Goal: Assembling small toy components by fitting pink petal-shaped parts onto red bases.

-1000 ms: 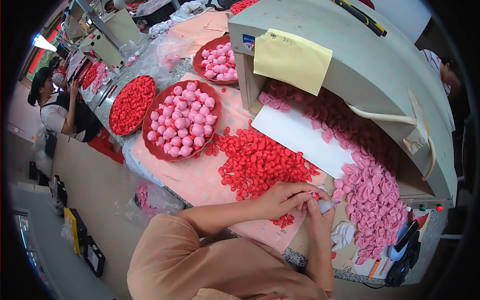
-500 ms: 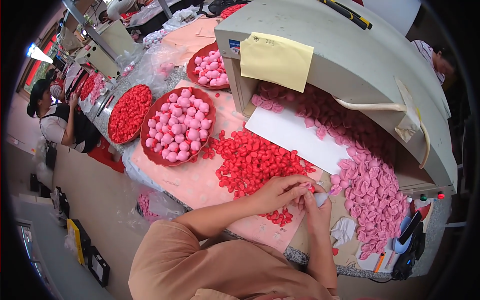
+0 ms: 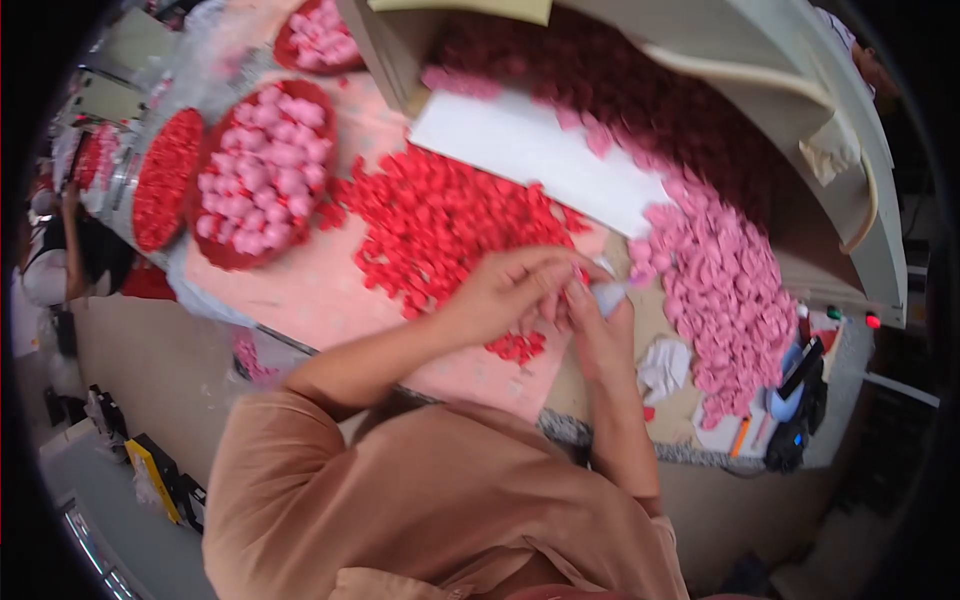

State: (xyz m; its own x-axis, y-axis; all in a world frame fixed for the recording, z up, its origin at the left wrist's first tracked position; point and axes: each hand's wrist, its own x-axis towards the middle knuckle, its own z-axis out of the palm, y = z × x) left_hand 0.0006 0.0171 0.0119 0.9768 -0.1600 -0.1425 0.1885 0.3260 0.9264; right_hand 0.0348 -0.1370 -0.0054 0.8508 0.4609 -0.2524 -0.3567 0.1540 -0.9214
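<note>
Both my hands meet above the table's front part, between the red pile and the pink pile. My left hand [image 3: 515, 292] is closed, fingertips pinched at a small red piece [image 3: 582, 274], mostly covered by fingers. My right hand [image 3: 603, 335] is curled against the left one's fingertips. Held in it is a small whitish object with a pointed tip [image 3: 608, 296], blurred, perhaps a little bottle. Left of the hands spreads a pile of glossy red pieces [image 3: 440, 220]. On the right lies a heap of pink, folded shell-like pieces [image 3: 725, 290], running out of a grey cabinet [image 3: 880, 210].
A red bowl [image 3: 322, 150] of pink balls with red bits stands at left, beside a tray of red pieces [image 3: 168, 180]. A white board [image 3: 530, 150] slopes at the cabinet mouth. Crumpled tissue [image 3: 664, 370] and an orange pen [image 3: 740, 436] lie near the front edge.
The whole view has shifted, so the table and bowls sit higher and further left in the picture. My hands stay together at the same spot over the table.
</note>
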